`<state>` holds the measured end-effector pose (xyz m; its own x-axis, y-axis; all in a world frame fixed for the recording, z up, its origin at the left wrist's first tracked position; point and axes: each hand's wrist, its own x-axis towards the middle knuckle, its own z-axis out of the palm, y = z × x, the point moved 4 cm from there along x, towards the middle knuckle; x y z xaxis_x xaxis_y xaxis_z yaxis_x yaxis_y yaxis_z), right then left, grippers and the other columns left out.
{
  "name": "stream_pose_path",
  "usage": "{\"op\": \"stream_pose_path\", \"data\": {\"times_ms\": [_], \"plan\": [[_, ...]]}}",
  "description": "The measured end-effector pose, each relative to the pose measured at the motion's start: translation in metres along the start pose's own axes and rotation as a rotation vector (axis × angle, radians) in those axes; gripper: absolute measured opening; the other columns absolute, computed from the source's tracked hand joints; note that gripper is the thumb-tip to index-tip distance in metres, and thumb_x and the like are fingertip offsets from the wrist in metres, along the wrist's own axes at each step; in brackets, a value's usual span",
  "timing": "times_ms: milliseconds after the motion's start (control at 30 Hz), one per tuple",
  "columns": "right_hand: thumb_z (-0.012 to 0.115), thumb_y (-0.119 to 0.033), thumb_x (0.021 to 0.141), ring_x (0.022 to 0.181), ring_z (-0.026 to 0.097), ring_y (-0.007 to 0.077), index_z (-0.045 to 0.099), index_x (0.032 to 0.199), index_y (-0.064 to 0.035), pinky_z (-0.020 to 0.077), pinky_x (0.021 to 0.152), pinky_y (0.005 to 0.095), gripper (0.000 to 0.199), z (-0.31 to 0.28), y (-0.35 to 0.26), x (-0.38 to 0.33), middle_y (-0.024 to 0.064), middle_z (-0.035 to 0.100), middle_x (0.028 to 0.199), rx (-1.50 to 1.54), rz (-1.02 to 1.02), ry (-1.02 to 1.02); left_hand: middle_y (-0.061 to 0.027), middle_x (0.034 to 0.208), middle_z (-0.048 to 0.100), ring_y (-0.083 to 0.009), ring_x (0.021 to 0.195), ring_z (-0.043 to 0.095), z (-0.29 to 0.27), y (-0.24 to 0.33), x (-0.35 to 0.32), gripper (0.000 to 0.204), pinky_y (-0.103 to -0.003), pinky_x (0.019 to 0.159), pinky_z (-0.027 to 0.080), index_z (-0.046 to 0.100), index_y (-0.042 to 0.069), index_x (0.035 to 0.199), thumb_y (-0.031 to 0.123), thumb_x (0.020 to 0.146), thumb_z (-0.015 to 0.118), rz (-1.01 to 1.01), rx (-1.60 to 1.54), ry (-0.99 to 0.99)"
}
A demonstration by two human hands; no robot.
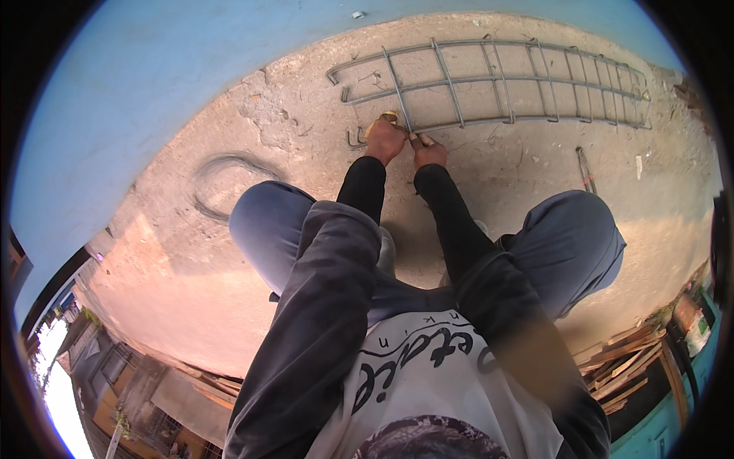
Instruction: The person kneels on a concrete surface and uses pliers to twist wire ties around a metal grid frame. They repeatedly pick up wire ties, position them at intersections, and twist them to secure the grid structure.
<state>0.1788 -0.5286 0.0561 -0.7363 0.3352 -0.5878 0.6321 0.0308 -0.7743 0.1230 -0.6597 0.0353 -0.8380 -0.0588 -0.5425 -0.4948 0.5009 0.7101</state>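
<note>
A long steel rebar frame (478,79) lies on the concrete floor ahead of me, its long bars crossed by several bent stirrups. My left hand (384,139) is closed around the near long bar close to its hooked left end (355,138). Something yellow (391,115) shows at its fingers; I cannot make out its kind. My right hand (429,151) sits just to the right, its fingers pinched together where the leftmost stirrup (397,90) meets the near bar. Whatever lies in that pinch is too small to tell.
A loose coil of thin wire (200,183) lies on the floor left of my left knee. Pliers or cutters with red on the handles (586,170) lie beyond my right knee. A blue wall (191,61) borders the far side. Wooden planks (623,371) are stacked at lower right.
</note>
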Motion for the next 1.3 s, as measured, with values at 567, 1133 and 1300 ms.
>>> {"op": "stream_pose_path", "data": {"times_ms": [567, 1133, 1300], "plan": [[0.072, -0.023, 0.087, 0.099, 0.069, 0.0330, 0.069, 0.115, 0.0033, 0.0497, 0.088, 0.0360, 0.038, 0.004, 0.012, 0.008, 0.0235, 0.071, 0.105, -0.042, -0.040, 0.039, 0.0025, 0.107, 0.072, -0.0194, 0.098, 0.069, 0.012, 0.010, 0.026, 0.026, -0.029, 0.083, 0.053, 0.073, 0.021, 0.113, 0.015, 0.088, 0.065, 0.516, 1.298, -0.417], [0.063, -0.019, 0.090, 0.094, 0.070, 0.0311, 0.070, 0.118, -0.0020, 0.0520, 0.084, 0.0357, 0.034, 0.009, 0.015, -0.008, 0.0228, 0.072, 0.102, -0.217, -0.063, 0.178, -0.0116, 0.084, 0.074, -0.0266, 0.084, 0.067, -0.006, 0.032, -0.040, 0.022, -0.044, 0.100, 0.025, 0.080, 0.015, 0.092, 0.031, 0.078, 0.074, -0.008, 0.108, 0.211], [0.060, -0.014, 0.089, 0.103, 0.068, 0.0351, 0.069, 0.119, -0.0020, 0.0518, 0.088, 0.0366, 0.034, 0.013, 0.017, -0.009, 0.0263, 0.068, 0.109, -0.167, -0.042, 0.138, -0.0120, 0.083, 0.073, -0.0282, 0.087, 0.067, -0.007, 0.030, -0.049, 0.015, -0.044, 0.099, 0.030, 0.079, 0.013, 0.086, 0.024, 0.079, 0.071, 0.241, 0.173, 0.308]]}}
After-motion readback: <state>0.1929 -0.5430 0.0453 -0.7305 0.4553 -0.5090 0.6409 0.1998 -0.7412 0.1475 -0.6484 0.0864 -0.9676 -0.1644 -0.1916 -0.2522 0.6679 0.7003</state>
